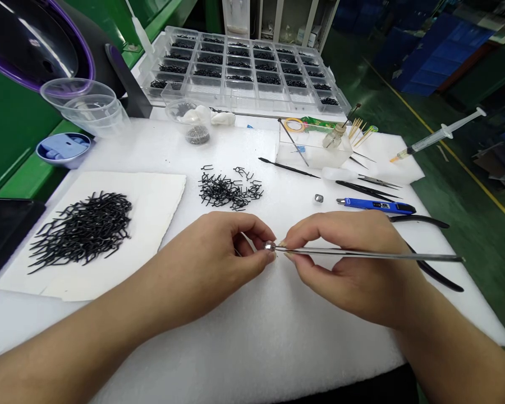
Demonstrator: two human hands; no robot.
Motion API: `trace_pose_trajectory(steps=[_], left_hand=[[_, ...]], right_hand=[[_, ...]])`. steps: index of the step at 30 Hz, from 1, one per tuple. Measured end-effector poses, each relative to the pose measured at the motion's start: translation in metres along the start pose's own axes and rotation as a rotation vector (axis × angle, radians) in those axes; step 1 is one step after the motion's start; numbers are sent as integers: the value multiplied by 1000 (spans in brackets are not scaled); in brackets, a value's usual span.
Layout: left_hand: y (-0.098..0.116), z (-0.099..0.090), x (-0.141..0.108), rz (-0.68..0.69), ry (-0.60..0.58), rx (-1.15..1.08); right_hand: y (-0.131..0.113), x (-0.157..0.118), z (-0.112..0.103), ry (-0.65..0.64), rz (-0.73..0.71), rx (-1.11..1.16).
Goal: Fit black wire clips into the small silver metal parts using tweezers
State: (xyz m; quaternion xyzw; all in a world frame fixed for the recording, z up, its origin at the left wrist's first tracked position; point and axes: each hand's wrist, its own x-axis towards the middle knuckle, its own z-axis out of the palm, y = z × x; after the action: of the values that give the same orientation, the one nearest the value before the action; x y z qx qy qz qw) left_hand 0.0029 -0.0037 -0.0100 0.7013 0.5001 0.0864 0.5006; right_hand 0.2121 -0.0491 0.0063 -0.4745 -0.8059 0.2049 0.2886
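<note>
Silvery and glossy, a small metal piece [270,246] sat pinched between the thumb and fingers of the left hand [219,252], over the white, foam-like counter [235,353]. Slim, straight tweezers [374,254] were pinched between the right hand's [357,280] thumb and fingers, their narrow tips at that piece. Beyond the hands lay a loose heap of forked black wires [229,191] and a round-cornered metal cube [318,198], while a denser black tangle [88,227] covered part of a rough-edged paper sheet [164,196].

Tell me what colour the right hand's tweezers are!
The tweezers are silvery grey, seen in the head view.
</note>
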Motion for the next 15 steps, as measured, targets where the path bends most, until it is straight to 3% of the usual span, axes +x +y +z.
trace_pose_trajectory(steps=[15], left_hand=[[0, -3, 0, -31, -33, -56]], right_hand=[[-1, 2, 2, -12, -48, 6]])
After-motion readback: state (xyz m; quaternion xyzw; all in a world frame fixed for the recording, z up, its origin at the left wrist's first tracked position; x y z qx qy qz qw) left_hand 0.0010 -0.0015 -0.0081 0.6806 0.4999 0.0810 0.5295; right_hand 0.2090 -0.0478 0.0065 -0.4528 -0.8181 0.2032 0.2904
